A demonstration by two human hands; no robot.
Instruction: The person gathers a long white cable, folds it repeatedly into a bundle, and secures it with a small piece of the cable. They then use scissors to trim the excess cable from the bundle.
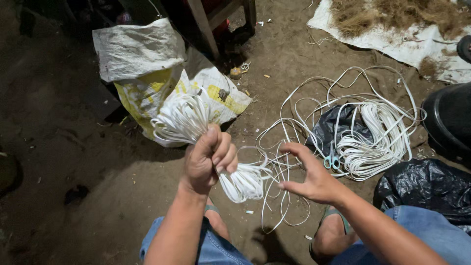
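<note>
My left hand (pixel 207 159) is closed around the middle of a bundle of white flat plastic strips (pixel 184 118), whose looped ends fan out above my fist and hang below it toward the right. My right hand (pixel 310 174) is spread open beside the lower loops, fingers apart, with thin white strands running under it to the ground. A large loose coil of the same white strip (pixel 375 137) lies on the dirt to the right. Small scissors with light blue handles (pixel 332 161) rest against that coil.
A white and yellow woven sack (pixel 147 68) lies behind the bundle. Black plastic bags (pixel 424 186) sit at right, one under the coil. A white sheet with dry brown fibre (pixel 392 22) is at top right. A wooden leg (pixel 202 24) stands at the back. My knees in jeans are below.
</note>
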